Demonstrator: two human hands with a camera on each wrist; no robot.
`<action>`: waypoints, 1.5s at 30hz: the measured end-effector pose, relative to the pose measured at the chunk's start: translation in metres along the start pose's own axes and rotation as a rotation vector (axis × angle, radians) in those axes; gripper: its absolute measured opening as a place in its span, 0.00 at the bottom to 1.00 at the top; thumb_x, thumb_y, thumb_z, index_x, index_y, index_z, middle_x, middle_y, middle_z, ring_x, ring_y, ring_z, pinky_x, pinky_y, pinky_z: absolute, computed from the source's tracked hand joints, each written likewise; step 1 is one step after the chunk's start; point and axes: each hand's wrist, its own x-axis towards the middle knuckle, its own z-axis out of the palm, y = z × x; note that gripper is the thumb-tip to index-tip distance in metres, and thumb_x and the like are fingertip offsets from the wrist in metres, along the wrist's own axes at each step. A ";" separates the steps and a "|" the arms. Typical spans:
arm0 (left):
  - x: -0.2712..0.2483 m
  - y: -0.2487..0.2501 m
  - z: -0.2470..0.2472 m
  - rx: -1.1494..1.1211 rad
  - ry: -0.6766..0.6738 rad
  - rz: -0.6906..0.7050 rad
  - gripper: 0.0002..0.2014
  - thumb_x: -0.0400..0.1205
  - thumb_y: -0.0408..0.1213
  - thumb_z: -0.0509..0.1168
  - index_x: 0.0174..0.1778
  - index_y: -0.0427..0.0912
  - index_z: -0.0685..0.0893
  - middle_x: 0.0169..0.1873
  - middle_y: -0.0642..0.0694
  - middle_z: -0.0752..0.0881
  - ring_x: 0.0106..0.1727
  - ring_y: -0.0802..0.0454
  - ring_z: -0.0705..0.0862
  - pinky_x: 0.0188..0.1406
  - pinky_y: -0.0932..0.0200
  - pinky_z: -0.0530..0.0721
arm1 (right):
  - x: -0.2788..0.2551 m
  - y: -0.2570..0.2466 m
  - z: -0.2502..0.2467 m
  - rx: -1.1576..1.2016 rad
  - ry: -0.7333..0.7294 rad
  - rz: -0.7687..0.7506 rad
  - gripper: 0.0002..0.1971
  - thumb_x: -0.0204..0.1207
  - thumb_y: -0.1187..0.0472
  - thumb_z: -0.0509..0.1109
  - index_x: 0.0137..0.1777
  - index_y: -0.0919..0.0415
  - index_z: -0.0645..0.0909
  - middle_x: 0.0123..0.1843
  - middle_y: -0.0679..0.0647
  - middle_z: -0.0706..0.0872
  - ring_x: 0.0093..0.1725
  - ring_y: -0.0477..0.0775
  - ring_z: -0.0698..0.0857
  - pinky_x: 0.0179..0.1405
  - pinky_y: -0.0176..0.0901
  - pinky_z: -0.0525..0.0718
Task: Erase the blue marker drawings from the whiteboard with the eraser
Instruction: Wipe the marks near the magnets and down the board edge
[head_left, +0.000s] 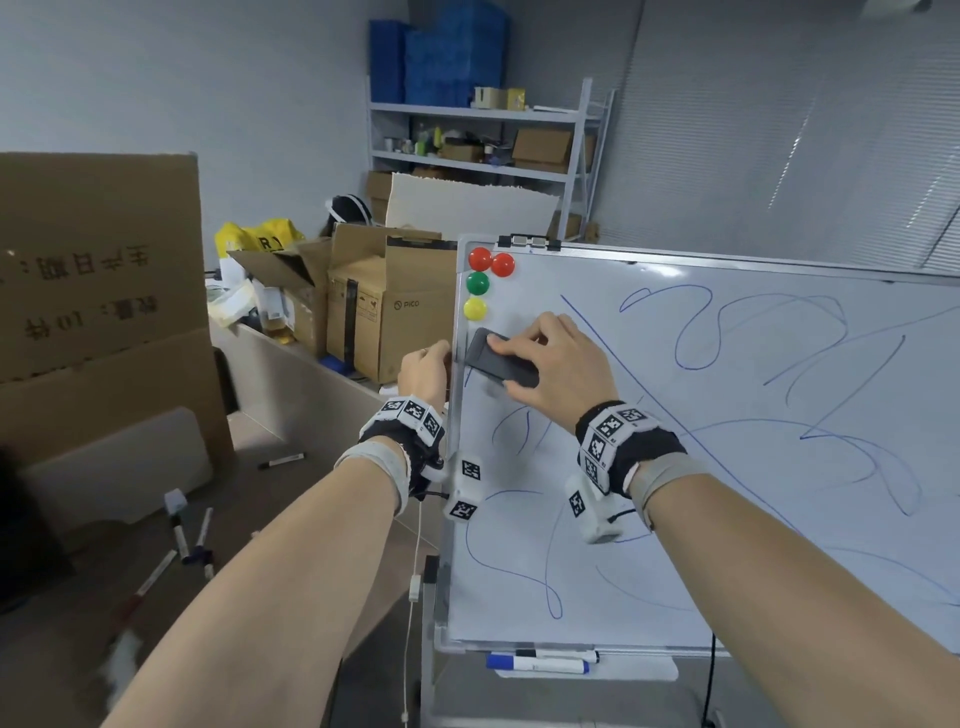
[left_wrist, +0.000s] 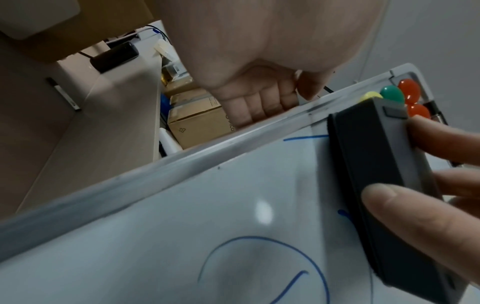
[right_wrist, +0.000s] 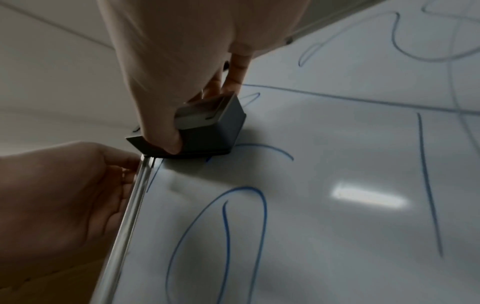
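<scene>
A whiteboard (head_left: 753, 519) on a stand carries blue marker scribbles (head_left: 696, 332) over most of its face. My right hand (head_left: 550, 358) grips a dark grey eraser (head_left: 498, 358) and presses it flat against the board near the upper left corner, just under the coloured magnets. In the right wrist view the eraser (right_wrist: 213, 131) sits between thumb and fingers, over a blue line. My left hand (head_left: 426, 369) curls round the board's left frame edge (head_left: 453, 395), seen also in the left wrist view as fingers (left_wrist: 259, 102) hooked behind the frame.
Red, green and yellow magnets (head_left: 478, 285) sit at the board's top left. Two markers (head_left: 540, 662) lie in the tray below. Cardboard boxes (head_left: 395, 306) and a desk with loose markers (head_left: 192, 540) stand to the left; a shelf (head_left: 483, 135) is behind.
</scene>
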 end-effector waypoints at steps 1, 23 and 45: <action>0.003 -0.001 0.001 -0.009 -0.007 -0.006 0.12 0.63 0.50 0.66 0.21 0.46 0.78 0.29 0.42 0.79 0.35 0.45 0.76 0.41 0.50 0.76 | 0.003 0.002 -0.003 -0.007 0.002 0.008 0.27 0.66 0.51 0.81 0.67 0.44 0.84 0.50 0.51 0.78 0.50 0.54 0.77 0.39 0.47 0.83; -0.044 0.011 0.011 -0.065 0.080 0.015 0.21 0.81 0.55 0.60 0.38 0.40 0.83 0.40 0.41 0.85 0.43 0.43 0.80 0.52 0.49 0.78 | -0.042 0.012 0.027 0.031 -0.026 -0.154 0.25 0.69 0.55 0.78 0.68 0.45 0.84 0.51 0.54 0.81 0.50 0.60 0.77 0.45 0.54 0.84; -0.064 0.012 0.042 0.040 0.282 0.046 0.24 0.88 0.54 0.51 0.53 0.37 0.82 0.54 0.38 0.83 0.56 0.42 0.78 0.57 0.52 0.71 | -0.016 0.099 -0.031 0.131 0.274 0.106 0.29 0.71 0.60 0.79 0.73 0.48 0.82 0.56 0.57 0.79 0.53 0.60 0.75 0.55 0.55 0.81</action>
